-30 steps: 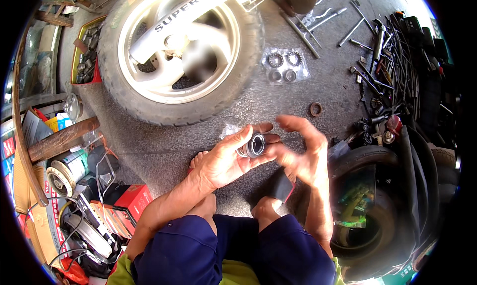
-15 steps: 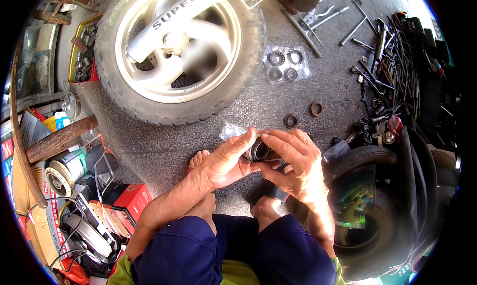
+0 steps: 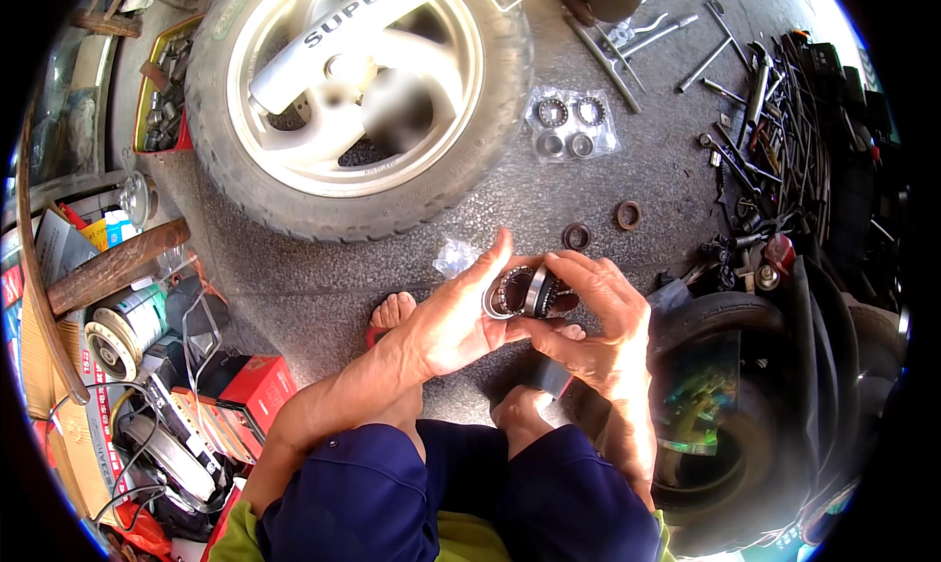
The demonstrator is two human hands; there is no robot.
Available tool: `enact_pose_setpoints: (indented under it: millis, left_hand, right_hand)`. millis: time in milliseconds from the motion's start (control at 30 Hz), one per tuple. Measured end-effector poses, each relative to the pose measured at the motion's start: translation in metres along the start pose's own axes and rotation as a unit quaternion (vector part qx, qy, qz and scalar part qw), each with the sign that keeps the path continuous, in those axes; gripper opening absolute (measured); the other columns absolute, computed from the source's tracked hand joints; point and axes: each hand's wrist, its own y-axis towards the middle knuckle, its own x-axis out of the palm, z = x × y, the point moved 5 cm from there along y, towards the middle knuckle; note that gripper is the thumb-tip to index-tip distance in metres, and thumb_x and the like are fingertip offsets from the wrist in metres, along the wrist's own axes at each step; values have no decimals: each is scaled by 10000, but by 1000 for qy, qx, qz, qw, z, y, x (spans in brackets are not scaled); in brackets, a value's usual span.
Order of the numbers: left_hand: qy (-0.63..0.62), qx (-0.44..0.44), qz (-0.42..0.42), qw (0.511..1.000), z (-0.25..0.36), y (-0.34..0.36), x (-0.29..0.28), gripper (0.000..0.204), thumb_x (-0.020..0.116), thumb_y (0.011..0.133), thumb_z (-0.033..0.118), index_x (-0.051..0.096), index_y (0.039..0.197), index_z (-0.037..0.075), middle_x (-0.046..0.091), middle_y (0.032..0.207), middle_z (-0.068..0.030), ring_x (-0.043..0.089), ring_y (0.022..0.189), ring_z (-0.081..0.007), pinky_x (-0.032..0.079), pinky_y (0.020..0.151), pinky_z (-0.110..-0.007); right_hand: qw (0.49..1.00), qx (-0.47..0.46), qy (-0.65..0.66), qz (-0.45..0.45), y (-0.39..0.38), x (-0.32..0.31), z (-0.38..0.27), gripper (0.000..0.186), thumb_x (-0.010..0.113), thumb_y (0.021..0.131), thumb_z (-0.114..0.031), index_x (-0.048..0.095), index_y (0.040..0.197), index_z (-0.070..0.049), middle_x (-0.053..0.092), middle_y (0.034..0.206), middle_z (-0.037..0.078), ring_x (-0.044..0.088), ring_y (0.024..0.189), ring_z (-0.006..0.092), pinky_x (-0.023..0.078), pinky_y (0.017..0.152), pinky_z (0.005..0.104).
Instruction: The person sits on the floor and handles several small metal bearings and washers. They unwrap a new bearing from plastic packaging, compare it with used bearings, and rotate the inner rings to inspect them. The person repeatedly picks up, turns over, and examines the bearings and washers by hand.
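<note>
The ring-shaped bearing parts (image 3: 524,291) are half covered by the fingers of the right hand (image 3: 598,312) and the left hand (image 3: 456,317), so how many pieces are pressed together cannot be told. A blurred patch hides the hub of the wheel (image 3: 358,97), whose far rim is cut off by the picture's top edge. The tools (image 3: 784,141) at far right are too tangled and dark to tell apart.

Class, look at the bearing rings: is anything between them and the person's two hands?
Nothing visible. The left hand cups the bearing rings from the left, and the right hand grips them from the right; both touch them directly.
</note>
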Motion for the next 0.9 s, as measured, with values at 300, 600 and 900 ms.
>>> enact_pose_setpoints:
  millis: [300, 600, 900]
  left_hand:
    - [-26, -20, -18, 999, -3, 1, 0, 463, 496, 963, 406, 540, 1222, 24, 615, 1099, -83, 610, 1053, -209, 512, 931, -353]
    - [0, -16, -2, 1000, -6, 0, -4, 275, 548, 961, 232, 557, 1172, 55, 614, 1077, -41, 598, 1060, -185, 503, 961, -365]
    - [9, -15, -40, 999, -6, 1, 0, 342, 523, 971, 261, 521, 1209, 15, 607, 1160, -109, 597, 1105, -279, 474, 1001, -395]
  right_hand:
    - [996, 33, -88, -1, -4, -4, -6, 546, 823, 588, -106, 637, 1091, -3, 643, 1046, 157, 612, 822, 309, 527, 726, 368]
    - [996, 57, -61, -16, -6, -5, -9, 531, 816, 604, -78, 638, 1100, -13, 636, 1063, 140, 615, 834, 294, 529, 731, 359]
    - [994, 107, -2, -6, -8, -10, -4, 477, 808, 605, -42, 658, 1056, -20, 638, 1071, 145, 659, 894, 284, 548, 746, 324]
